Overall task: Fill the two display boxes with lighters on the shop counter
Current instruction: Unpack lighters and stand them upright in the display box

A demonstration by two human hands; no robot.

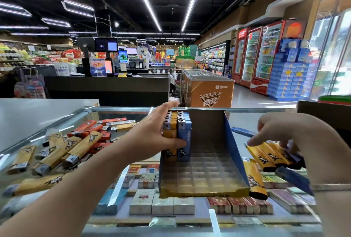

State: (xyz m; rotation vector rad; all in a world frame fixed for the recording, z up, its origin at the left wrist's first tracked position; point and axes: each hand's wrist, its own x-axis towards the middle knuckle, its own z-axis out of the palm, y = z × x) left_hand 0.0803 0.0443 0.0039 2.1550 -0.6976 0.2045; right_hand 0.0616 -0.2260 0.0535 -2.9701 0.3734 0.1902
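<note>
The left hand (152, 138) is spread flat against the block of upright lighters (177, 134) in the display box (205, 172): its fingers (167, 106) lie straight along the left face and top of the block, reaching toward the back wall, and its thumb (174, 143) presses across the front of the nearest blue lighter. The block consists of yellow and blue lighters standing in rows in the box's back-left corner; the remaining compartments of the clear tray insert hold nothing. The right hand (296, 138) is to the right of the box, outside its blue side wall; its fingers are curled downward onto a bundle of yellow lighters (266, 156) lying just beside the box, but motion blur prevents telling whether they grip the bundle or only touch it. A single yellow lighter (254, 179) leans against the box's right front corner, and a blue lighter (294, 178) lies below the right hand. Well apart on the left, a loose pile of yellow and orange lighters (64, 147) lies on the glass bench (114, 223). Cigarette packs (161, 205) are visible beneath the glass. A brown cardboard box (322, 115) stands behind the right hand.
</note>
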